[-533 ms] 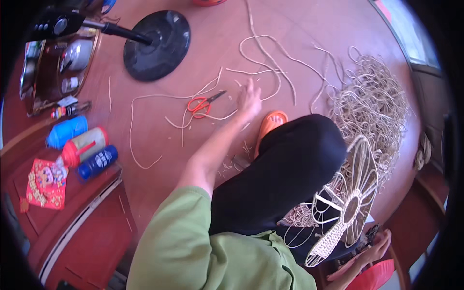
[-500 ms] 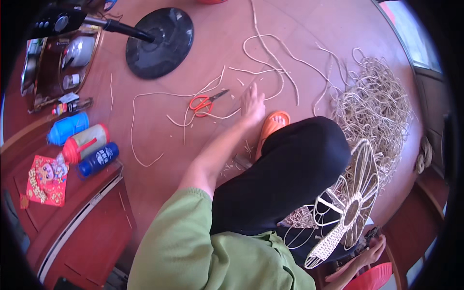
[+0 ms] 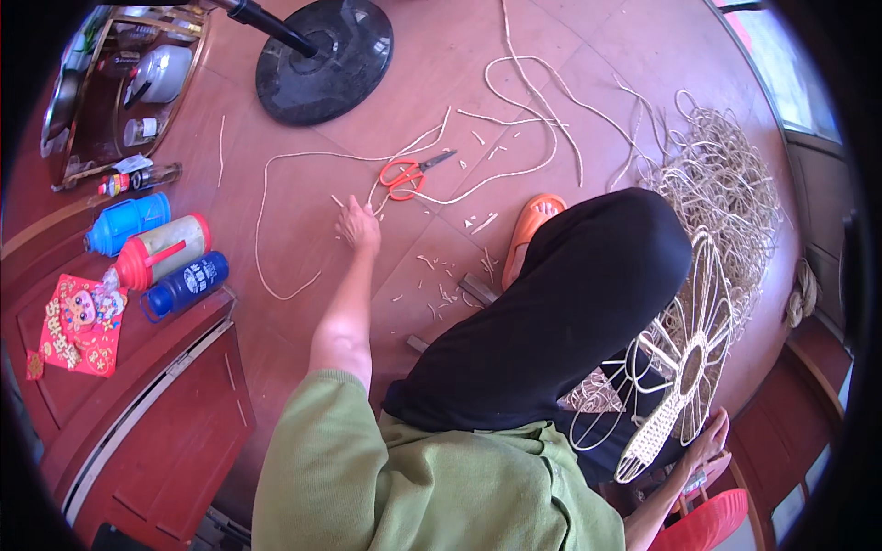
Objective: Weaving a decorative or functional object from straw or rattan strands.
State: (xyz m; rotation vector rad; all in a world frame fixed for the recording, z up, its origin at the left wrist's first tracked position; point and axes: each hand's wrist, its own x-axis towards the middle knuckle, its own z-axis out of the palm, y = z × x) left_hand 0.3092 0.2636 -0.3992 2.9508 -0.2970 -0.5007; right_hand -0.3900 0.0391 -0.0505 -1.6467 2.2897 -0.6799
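Note:
On the floor to the left of the scissors is my left hand [image 3: 358, 225], its fingers closed on a pale twisted cord [image 3: 266, 207]. A short end of the cord sticks out past the fingers. Orange-handled scissors [image 3: 404, 179] lie partly opened, just beyond this hand, with cord running by them. At the lower right, my right hand [image 3: 706, 443] has its fingers stretched out beside a woven piece [image 3: 687, 367]. That piece has cord loops like petals around an oval middle and a braided handle-like end. It leans against my dark-trousered leg.
A large tangled heap of cord [image 3: 721, 193] lies at the right. Cut scraps [image 3: 446, 294] are scattered near my orange sandal [image 3: 533, 230]. A round black stand base [image 3: 323, 64] is at the far left. Bottles and flasks [image 3: 165, 248] stand along the left. A red stool [image 3: 707, 523] sits lower right.
My left hand has moved left and nearer, from beyond the sandal onto the cord left of the scissors. My right hand has come up closer to the woven piece. The view has shifted slightly.

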